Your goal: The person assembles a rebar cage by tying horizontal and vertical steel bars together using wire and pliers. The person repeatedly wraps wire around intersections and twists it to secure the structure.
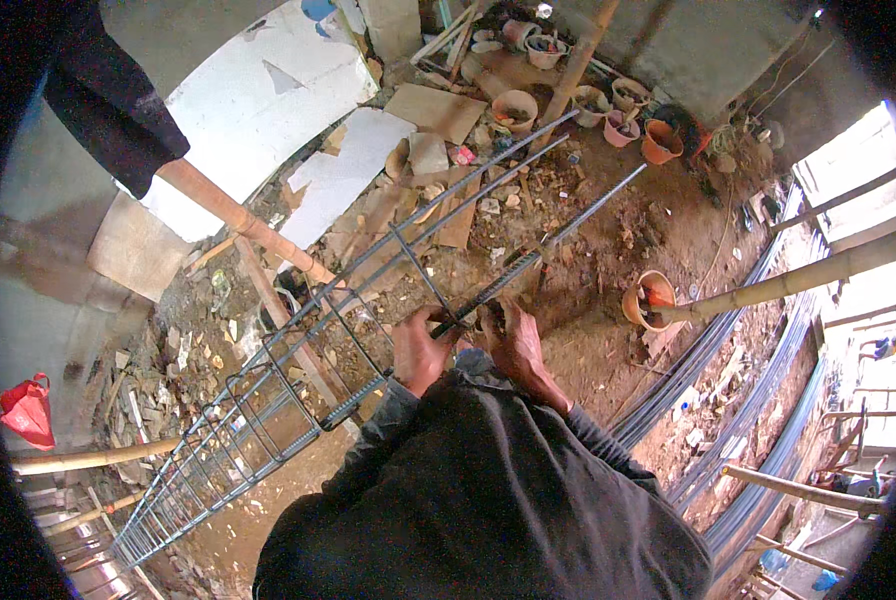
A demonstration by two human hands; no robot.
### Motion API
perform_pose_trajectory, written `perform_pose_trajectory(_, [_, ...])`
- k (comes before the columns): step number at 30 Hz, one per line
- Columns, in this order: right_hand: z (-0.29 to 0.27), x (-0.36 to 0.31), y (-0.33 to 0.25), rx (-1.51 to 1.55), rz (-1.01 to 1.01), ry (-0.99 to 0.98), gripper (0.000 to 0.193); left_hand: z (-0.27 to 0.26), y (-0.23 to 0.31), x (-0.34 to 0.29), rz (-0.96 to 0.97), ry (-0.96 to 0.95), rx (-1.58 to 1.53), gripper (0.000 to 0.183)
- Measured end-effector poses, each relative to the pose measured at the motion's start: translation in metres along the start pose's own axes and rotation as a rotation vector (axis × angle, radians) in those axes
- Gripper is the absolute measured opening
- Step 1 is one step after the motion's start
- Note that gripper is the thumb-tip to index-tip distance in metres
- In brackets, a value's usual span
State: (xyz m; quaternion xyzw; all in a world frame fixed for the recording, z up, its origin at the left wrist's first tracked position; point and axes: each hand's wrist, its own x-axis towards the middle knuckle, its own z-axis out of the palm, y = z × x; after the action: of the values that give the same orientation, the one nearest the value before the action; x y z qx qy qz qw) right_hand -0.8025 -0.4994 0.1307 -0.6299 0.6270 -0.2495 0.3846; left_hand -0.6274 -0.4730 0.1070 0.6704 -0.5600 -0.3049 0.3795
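Observation:
A long rebar cage (286, 372) of ribbed steel bars and square stirrups slants from the lower left toward the upper middle. My left hand (420, 352) is closed around the near steel bar (508, 277), beside the lower end of a stirrup (418, 262). Just right of it, my right hand (516, 346) has its fingers curled in close to the same bar. Whatever lies between those right fingertips is hidden or too small to make out. The free ends of the bars stick out past both hands.
Bamboo poles (238, 215) (788, 284) cross at left and right. Several buckets (662, 142) stand far back; another bucket (648, 300) sits at right. Bundled steel rods (713, 345) run along the right. Rubble, white boards (268, 100) and a red bag (28, 412) lie leftward.

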Motion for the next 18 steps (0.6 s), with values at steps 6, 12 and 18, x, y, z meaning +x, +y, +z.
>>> perform_pose_trajectory(6, [-0.003, -0.004, 0.02, 0.092, 0.095, -0.113, 0.024, -0.002, 0.004, -0.006, -0.009, 0.008, 0.065, 0.029])
perform_pose_trajectory(12, [0.012, -0.014, 0.053, 0.482, 0.052, -0.09, 0.034, -0.003, 0.012, -0.005, 0.08, 0.022, 0.13, 0.03])
perform_pose_trajectory(18, [0.035, 0.01, 0.085, 0.674, 0.179, -0.225, 0.039, -0.001, 0.01, -0.002, 0.072, 0.015, 0.123, 0.035])
